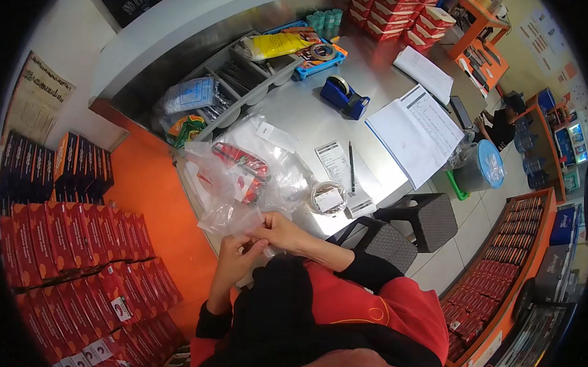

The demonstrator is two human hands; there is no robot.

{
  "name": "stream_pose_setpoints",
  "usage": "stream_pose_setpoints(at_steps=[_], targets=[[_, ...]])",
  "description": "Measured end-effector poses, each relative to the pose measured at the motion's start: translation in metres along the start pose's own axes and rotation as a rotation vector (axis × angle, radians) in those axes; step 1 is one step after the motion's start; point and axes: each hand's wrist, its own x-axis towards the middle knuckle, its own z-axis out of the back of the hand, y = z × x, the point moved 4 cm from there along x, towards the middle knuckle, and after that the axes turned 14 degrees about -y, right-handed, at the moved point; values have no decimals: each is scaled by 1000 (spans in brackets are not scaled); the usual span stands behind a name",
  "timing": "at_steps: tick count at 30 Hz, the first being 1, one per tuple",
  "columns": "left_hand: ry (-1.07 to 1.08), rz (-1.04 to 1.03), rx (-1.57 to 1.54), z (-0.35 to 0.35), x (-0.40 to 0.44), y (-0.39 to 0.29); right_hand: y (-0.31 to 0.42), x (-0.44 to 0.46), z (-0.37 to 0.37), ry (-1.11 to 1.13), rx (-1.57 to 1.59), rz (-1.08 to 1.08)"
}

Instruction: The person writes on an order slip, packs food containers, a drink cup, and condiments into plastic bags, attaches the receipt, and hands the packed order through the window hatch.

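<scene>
Desk (290,109): the metal surface in front of me; I see the bag and packet along its near left edge.
Clear plastic bag (230,219): crumpled, its near end between my two hands; from there its long axis, as far as the folds show, runs away from me and slightly left over the desk.
Red packet (255,167): beyond the fingers and a little left, amid the clear film; I cannot tell whether it lies inside this bag. Its long axis slants from far left to near right.
Right hand (280,233): reaching in from the right, the farther forward of my two and the nearer to the packet; its fingers are closed on the bag.
Left hand (231,264): just beside the right, closer to my body; its fingers pinch the bag's near end.
Round tub (328,197): right of the packet, apart from both hands.
</scene>
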Motion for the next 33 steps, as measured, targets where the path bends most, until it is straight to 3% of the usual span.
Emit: stream_pose_setpoints(at_steps=[4, 5, 7, 11, 14, 16, 17, 19, 22, 25, 27, 29, 30, 32, 33], targets=[[30, -10, -168, 1, -2, 3, 24, -20, -2, 15, -84, 45], [14, 12, -203, 2, -2, 5, 21, -17, -1, -15, -122, 143], [-111, -51, -143, 11, 0, 14, 13, -11, 2, -81, -196, 336], [-420, -243, 78, 50, 11, 10, 11, -18, 4, -100, -231, 432], [-298, -66, -141, 15, 12, -8, 26, -32, -8, -125, -427, 655], [-261, -116, -190, 13, 17, 10, 39, -36, -18, -112, -581, 873], [-239, -146, -213, 15, 20, 16, 46, -34, -8, -235, -680, 952], [-294, -222, 81, 25, 19, 10, 66, -28, 18, -483, -882, 1098], [-288, -267, 288, 5, 12, 2, 78, -19, 29, -510, -377, 659], [-279, -288, 310, -11, 8, 4, 55, -4, 27, -370, 196, 381], [-313, -345, 299, -10, 6, 7, 29, 3, 32, -411, 151, 323], [-232, -248, -53, -5, 7, 23, 9, 9, 38, -381, 46, 321], [-191, -190, -224, -1, 8, 27, 1, 11, 38, -332, -33, 343], [-172, 309, -725, 6, 10, 31, -9, 9, 35, -282, -243, 419], [-159, 560, -969, 6, 10, 32, -8, 8, 35, -227, -169, 344]])
